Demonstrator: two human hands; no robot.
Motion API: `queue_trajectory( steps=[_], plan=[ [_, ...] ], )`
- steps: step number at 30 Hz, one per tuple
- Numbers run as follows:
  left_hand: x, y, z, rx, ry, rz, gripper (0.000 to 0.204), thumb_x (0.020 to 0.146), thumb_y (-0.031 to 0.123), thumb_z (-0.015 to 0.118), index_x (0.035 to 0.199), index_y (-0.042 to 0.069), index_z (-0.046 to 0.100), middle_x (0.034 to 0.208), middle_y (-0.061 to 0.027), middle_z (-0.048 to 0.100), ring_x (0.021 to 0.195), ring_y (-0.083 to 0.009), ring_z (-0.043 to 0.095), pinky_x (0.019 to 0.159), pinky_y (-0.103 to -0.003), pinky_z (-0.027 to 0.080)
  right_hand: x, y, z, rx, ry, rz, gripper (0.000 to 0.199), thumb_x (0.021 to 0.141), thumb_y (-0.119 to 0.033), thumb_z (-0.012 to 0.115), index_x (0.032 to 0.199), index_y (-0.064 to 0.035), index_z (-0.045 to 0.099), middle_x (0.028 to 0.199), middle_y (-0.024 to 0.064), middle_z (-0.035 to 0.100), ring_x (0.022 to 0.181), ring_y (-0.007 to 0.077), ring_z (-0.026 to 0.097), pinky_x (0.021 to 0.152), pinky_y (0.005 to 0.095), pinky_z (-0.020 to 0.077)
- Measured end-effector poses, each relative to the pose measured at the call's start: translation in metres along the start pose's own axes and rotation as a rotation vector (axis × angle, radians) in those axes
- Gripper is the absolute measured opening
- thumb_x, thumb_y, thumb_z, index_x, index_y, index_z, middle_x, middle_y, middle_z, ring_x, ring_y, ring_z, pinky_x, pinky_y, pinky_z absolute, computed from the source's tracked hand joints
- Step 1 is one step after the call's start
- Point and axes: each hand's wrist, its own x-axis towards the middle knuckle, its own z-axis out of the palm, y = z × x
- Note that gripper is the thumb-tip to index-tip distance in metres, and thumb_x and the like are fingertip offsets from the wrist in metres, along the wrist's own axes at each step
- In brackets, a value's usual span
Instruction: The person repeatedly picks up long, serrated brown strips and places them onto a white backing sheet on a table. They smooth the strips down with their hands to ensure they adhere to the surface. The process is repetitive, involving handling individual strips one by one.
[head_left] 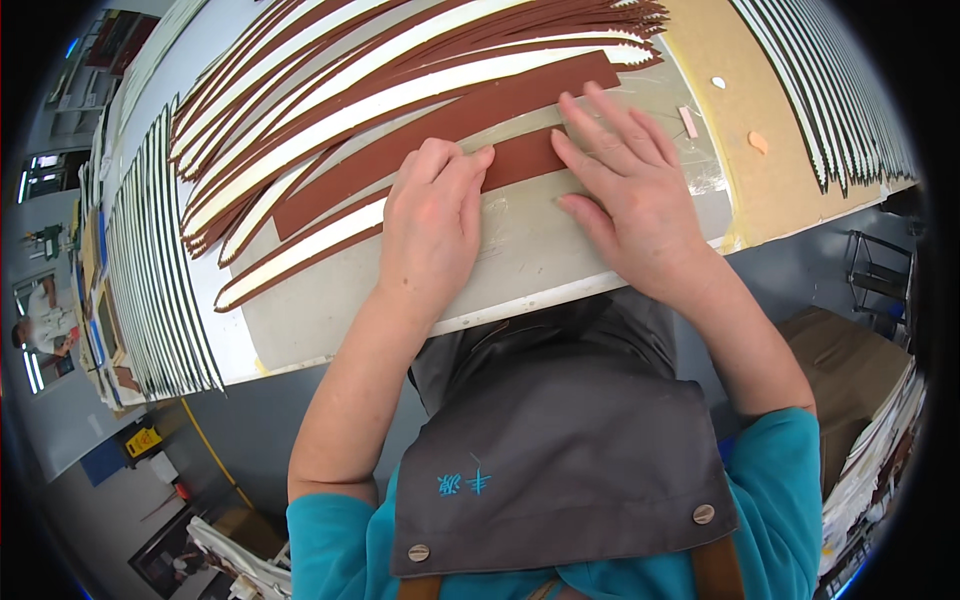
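Note:
A long brown strip (520, 158) lies on the grey work mat (520, 250) near the table's front edge. My left hand (432, 225) rests flat on the mat with its fingertips pressing the strip's near edge. My right hand (632, 195) lies flat just to the right, fingers spread over the strip's right end. Behind it lies a second, longer brown strip (450, 120). Beyond that, a fan of brown and white strips (380, 70) spreads across the table.
Rows of white strips with dark edges (155, 270) lie at the table's left, and more (830, 90) at the right. A tan board (735, 120) holds small scraps. A brown box (850, 370) stands low right. Another person (45, 320) sits far left.

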Motion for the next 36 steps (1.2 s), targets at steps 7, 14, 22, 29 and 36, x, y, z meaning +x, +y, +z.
queue_trajectory(
  steps=[7,14,22,29,36],
  plan=[
    [-0.003,-0.002,-0.011,-0.196,-0.039,-0.172,0.022,0.095,0.001,0.067,0.115,0.005,0.074,0.100,-0.0100,0.064,0.087,-0.0256,0.064,0.074,-0.037,0.053,0.007,0.002,0.007,0.047,-0.105,-0.148,0.058,0.093,-0.027,0.074,0.144,-0.0064,0.058,0.152,0.0085,0.056,0.145,0.0237,0.048,0.123,0.0464,0.0337],
    [-0.011,-0.010,-0.020,-0.348,-0.056,-0.248,0.026,0.091,0.003,0.073,0.116,0.008,0.076,0.108,-0.0081,0.066,0.094,-0.0248,0.067,0.077,-0.035,0.056,0.005,0.004,0.008,0.077,-0.116,-0.139,0.057,0.094,-0.029,0.072,0.146,-0.0098,0.058,0.154,0.0079,0.055,0.145,0.0249,0.047,0.122,0.0482,0.0338],
    [-0.017,-0.012,-0.009,0.074,0.007,0.043,0.026,0.087,0.004,0.072,0.113,0.006,0.076,0.113,-0.0040,0.068,0.101,-0.0255,0.061,0.086,-0.038,0.052,0.009,0.003,0.006,0.088,-0.150,-0.124,0.055,0.094,-0.027,0.073,0.143,-0.0091,0.060,0.153,0.0083,0.055,0.145,0.0264,0.048,0.122,0.0485,0.0339],
    [-0.022,-0.008,-0.006,0.235,-0.002,0.091,0.032,0.086,0.014,0.065,0.117,0.008,0.072,0.122,-0.0009,0.067,0.117,-0.0264,0.056,0.100,-0.045,0.045,0.025,-0.017,0.002,-0.034,-0.241,-0.185,0.066,0.087,-0.024,0.076,0.148,-0.0063,0.055,0.155,0.0088,0.054,0.144,0.0262,0.048,0.122,0.0476,0.0318],
    [-0.042,-0.007,-0.009,0.291,0.088,0.076,0.040,0.087,0.022,0.075,0.125,0.009,0.070,0.134,-0.0012,0.063,0.128,-0.0267,0.053,0.108,-0.043,0.044,0.021,0.005,-0.010,-0.190,-0.317,-0.247,0.070,0.090,-0.020,0.073,0.154,-0.0060,0.047,0.157,0.0095,0.052,0.149,0.0257,0.043,0.127,0.0501,0.0239]
  ],
)
